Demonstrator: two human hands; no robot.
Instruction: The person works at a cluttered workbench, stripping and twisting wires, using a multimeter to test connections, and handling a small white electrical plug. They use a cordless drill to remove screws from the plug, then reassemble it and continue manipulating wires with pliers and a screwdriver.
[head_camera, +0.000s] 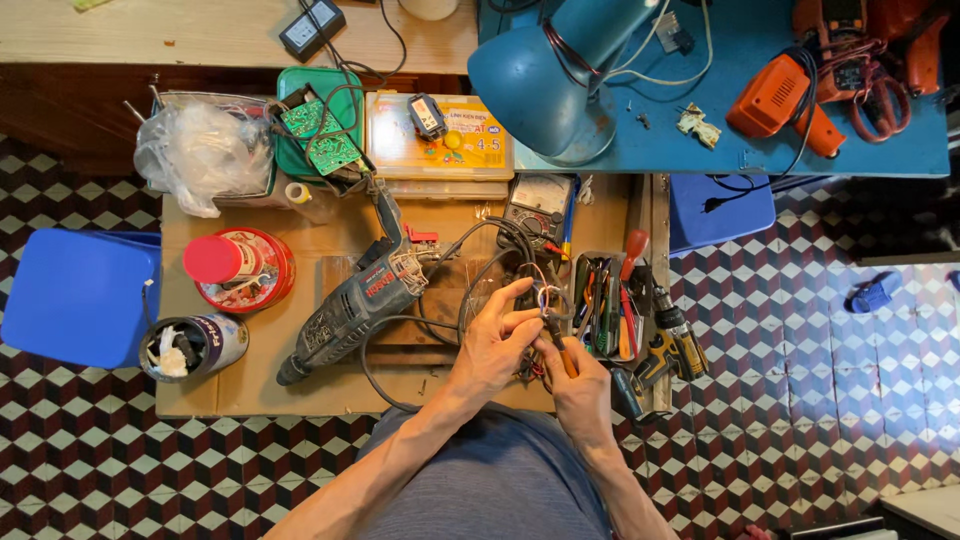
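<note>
- Head view looks straight down at my two hands, meeting at about 5 o'clock on the cardboard-covered surface (250, 385).
- My left hand (490, 345) pinches a small bundle of thin wires (545, 296) between thumb and fingertips; the wire ends stick out at 12 o'clock from my fingers.
- My right hand (580, 390) is closed around an orange-handled tool (560, 350), whose long axis runs from 5 o'clock at my palm up to 11 o'clock, tip touching the wire ends.
- Both hands touch each other; the left is nearer the wires, the right just below them.
- At 9 o'clock from my hands lies a grey power drill (350, 310), its black cable looping towards the wires.
- At 3 o'clock, just beside my right hand, a tray of screwdrivers (605, 295).
- At 12 o'clock sits a multimeter (538, 205).
</note>
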